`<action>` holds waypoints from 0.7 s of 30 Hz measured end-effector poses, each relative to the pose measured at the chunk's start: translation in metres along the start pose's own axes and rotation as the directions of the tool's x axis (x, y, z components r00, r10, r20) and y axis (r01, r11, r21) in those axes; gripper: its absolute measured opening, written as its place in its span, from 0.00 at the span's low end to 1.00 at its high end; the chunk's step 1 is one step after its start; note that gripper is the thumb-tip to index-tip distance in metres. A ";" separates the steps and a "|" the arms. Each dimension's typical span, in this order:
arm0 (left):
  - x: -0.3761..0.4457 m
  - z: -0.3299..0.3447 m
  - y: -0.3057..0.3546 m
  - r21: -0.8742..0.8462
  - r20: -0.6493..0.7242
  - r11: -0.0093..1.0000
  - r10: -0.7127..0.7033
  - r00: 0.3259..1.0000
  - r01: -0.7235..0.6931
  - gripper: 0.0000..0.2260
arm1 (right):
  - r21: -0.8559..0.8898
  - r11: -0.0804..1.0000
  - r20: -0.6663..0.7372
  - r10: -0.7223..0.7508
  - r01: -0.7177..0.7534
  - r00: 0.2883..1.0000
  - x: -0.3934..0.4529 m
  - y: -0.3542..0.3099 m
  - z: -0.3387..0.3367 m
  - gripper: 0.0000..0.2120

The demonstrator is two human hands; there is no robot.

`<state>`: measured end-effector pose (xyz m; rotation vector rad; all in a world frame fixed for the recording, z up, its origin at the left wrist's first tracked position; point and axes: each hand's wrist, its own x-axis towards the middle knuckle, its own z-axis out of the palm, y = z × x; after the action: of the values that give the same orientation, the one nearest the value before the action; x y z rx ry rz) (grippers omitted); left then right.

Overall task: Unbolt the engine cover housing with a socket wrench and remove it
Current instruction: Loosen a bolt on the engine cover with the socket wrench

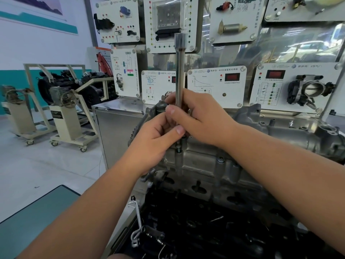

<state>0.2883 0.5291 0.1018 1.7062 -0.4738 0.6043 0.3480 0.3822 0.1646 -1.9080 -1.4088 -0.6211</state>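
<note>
A long steel socket extension bar stands upright over the left end of the grey cast engine cover housing. My right hand grips the bar's lower part. My left hand curls round the bar's bottom end just below it, thumb on top. Under the hands a bolt sticks up from a boss on the housing. The bar's lower tip is hidden by my fingers. Another bolt head sits further right on the housing.
A display wall with sensor panels rises right behind the engine. A steel cabinet stands to the left, with engine stands on wheels beyond it. A green-topped bench is at lower left. Dark engine parts and a metal bracket lie below.
</note>
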 end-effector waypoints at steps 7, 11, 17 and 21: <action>0.000 -0.007 -0.004 -0.009 0.051 1.000 -0.024 0.998 0.024 0.10 | 0.006 1.000 0.155 -0.006 0.006 0.988 0.001 0.003 0.001 0.21; -0.001 -0.001 -0.001 -0.029 0.041 0.999 0.017 0.999 -0.015 0.09 | -0.068 0.997 0.082 -0.030 0.035 0.996 -0.001 0.003 -0.001 0.22; -0.001 -0.004 0.000 -0.045 0.053 0.998 -0.032 0.998 0.035 0.10 | -0.088 0.996 0.072 -0.027 0.033 0.997 -0.001 -0.001 0.002 0.21; -0.001 -0.007 -0.002 -0.086 0.069 0.994 -0.068 0.995 0.074 0.11 | -0.047 0.999 0.092 0.001 0.004 0.996 -0.002 0.001 0.001 0.22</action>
<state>0.2879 0.5368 0.1011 1.6549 -0.4776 0.4702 0.3480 0.3818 0.1627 -1.9958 -1.4652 -0.5784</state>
